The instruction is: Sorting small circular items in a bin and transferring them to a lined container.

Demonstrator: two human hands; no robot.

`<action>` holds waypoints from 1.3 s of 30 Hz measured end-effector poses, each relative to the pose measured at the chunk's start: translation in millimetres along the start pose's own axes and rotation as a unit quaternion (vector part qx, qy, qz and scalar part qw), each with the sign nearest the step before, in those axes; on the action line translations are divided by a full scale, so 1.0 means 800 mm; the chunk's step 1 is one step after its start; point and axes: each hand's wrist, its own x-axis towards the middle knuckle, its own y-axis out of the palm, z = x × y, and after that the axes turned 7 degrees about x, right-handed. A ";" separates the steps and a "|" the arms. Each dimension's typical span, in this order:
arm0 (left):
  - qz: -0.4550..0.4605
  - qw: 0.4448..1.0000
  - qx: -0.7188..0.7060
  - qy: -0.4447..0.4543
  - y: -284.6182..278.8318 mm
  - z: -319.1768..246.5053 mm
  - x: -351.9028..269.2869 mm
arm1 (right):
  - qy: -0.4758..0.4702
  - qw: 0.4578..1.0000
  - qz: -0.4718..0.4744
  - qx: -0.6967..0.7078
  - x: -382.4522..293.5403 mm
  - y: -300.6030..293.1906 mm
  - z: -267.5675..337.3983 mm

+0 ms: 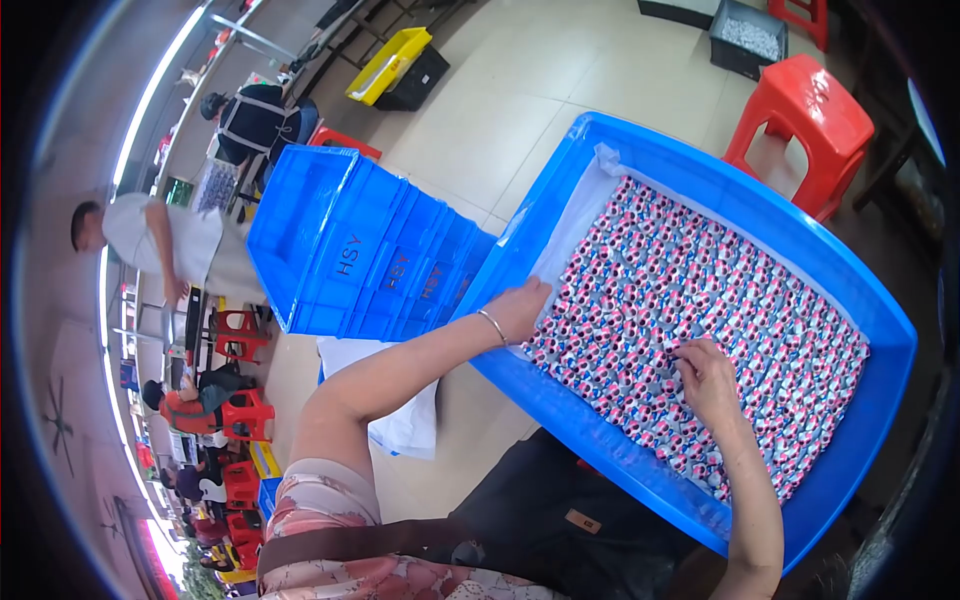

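Observation:
A large blue plastic bin (817,244) lies tilted before me, lined with a white sheet (574,217). Rows of small pink, white and blue figure-like pieces (645,262) with dark round spots cover the sheet. My left hand (525,311) is at the bin's left side, over the sheet's edge; its fingertips are partly hidden, so I cannot tell whether they grip the sheet. Over the middle of the rows, my right hand (709,379) has thumb and forefinger pinched on one small piece (673,348).
Stacked blue crates (352,251) stand left of the bin, with white sheeting (405,420) below. A red plastic stool (814,112) is beyond its far side. Farther off are a grey tub (750,37) and a yellow crate (390,64). Several people work at left; one person (165,232) is standing.

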 end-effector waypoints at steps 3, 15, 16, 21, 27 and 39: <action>-0.202 0.962 -0.161 0.088 -0.001 0.000 0.039 | -0.001 1.000 -0.012 -0.013 0.003 -0.002 0.008; -0.120 0.903 -0.411 0.033 -0.006 -0.028 0.093 | -0.010 0.999 -0.003 -0.035 -0.004 -0.013 0.007; -0.132 0.907 -0.398 0.033 -0.007 -0.029 0.092 | -0.010 0.999 -0.006 -0.039 -0.006 -0.013 0.004; -0.263 0.931 -0.246 0.054 -0.006 -0.027 0.120 | 0.006 1.000 -0.003 -0.027 -0.014 -0.014 0.010; -0.304 0.928 -0.205 0.061 -0.051 -0.060 0.220 | 0.000 0.998 -0.014 -0.056 -0.020 -0.030 0.013; -0.361 0.882 -0.224 0.205 -0.059 -0.074 0.114 | 0.039 0.963 -0.266 0.022 -0.093 -0.027 0.107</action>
